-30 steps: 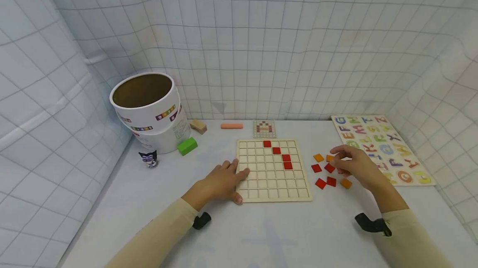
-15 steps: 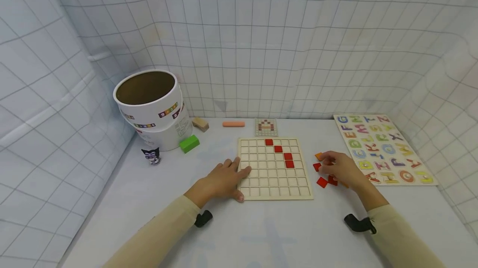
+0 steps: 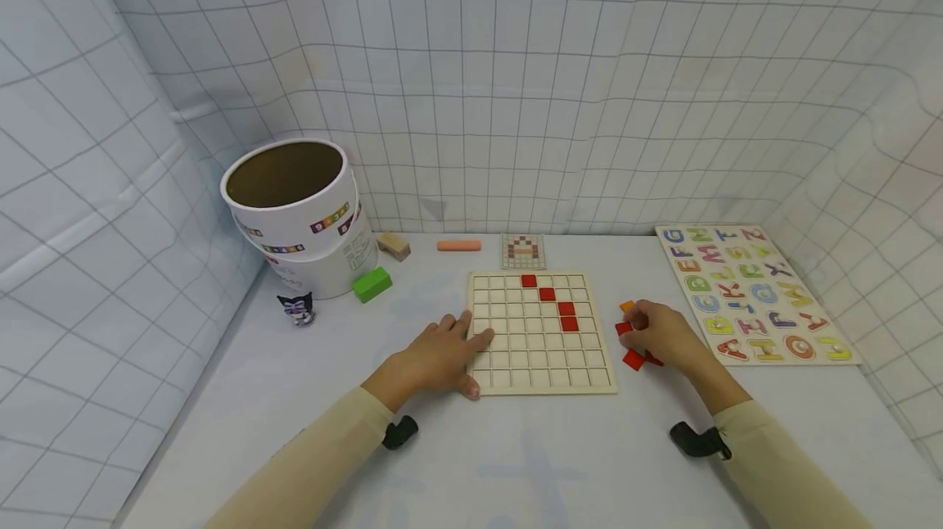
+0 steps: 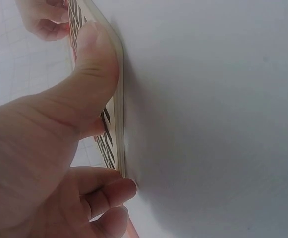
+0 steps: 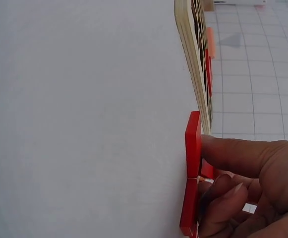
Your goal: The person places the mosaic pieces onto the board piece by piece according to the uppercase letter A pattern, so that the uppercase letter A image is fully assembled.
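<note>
My left hand lies with fingers spread over the left edge of a pale wooden grid board. The left wrist view shows its thumb on the board's rim. Four-sided red tiles sit in several cells towards the board's upper right. Beyond the right edge, my right hand is bent over loose tiles, with thumb and index fingertips right at a red tile. I cannot tell whether they pinch it. Another red tile stands before the thumb in the right wrist view. An orange tile lies just behind.
A small pattern card lies behind the board, beside an orange stick. To the left are a white bucket, a green block, a wooden block and a small figurine. An alphabet board lies at right.
My right hand has moved left across the loose tiles, from the orange and red ones farther right to the red tile nearer the board. The left hand stays on the board's edge.
</note>
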`<state>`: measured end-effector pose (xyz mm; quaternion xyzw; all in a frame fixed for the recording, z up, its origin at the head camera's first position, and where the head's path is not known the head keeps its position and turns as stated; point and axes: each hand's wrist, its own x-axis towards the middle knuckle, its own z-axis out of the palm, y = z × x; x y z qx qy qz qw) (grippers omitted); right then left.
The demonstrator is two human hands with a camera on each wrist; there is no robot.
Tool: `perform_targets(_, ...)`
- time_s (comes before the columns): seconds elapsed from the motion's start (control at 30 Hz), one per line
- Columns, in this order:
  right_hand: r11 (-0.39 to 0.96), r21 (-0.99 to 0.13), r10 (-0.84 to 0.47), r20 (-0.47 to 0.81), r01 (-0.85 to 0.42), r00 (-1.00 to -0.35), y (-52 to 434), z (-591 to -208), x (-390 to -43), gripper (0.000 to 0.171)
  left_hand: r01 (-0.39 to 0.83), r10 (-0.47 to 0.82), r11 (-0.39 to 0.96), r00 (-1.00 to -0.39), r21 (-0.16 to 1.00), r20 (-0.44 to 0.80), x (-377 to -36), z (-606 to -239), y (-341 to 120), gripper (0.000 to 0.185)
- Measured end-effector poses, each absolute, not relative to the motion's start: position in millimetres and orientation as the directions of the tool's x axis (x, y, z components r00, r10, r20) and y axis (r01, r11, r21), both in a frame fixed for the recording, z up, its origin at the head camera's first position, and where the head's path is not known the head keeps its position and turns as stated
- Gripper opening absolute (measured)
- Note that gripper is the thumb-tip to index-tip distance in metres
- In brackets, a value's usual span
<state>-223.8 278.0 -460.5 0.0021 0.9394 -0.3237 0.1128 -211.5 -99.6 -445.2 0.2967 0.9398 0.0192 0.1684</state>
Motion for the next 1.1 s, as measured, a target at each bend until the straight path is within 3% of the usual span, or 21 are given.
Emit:
perform_targets(0.17,0.748,-0.66,-0.08,-0.191,0.068,-0.978,282,-462,-225,0.03,0.555,0.566,0.822,-0.769,0.13,-0.296,-212,-446,-99,0.097)
perform_targets(0.4,0.411,-0.896,-0.154,-0.251,0.17,-0.956,277,-468,-220,0.041,0.543,0.554,0.83,-0.77,0.132,-0.317,-209,-449,-99,0.098)
perform_targets(0.67,0.268,-0.932,-0.278,-0.317,0.243,-0.907,241,-475,-216,0.041,0.542,0.555,0.829,-0.772,0.136,-0.309,-208,-450,-102,0.098)
perform_targets(0.8,0.281,-0.932,-0.262,-0.304,0.23,-0.916,233,-475,-214,0.035,0.542,0.559,0.828,-0.77,0.147,-0.309,-209,-451,-100,0.098)
perform_targets(1.1,0.522,-0.848,-0.247,-0.253,0.092,-0.935,223,-469,-221,0.03,0.529,0.546,0.836,-0.778,0.144,-0.312,-212,-446,-97,0.098)
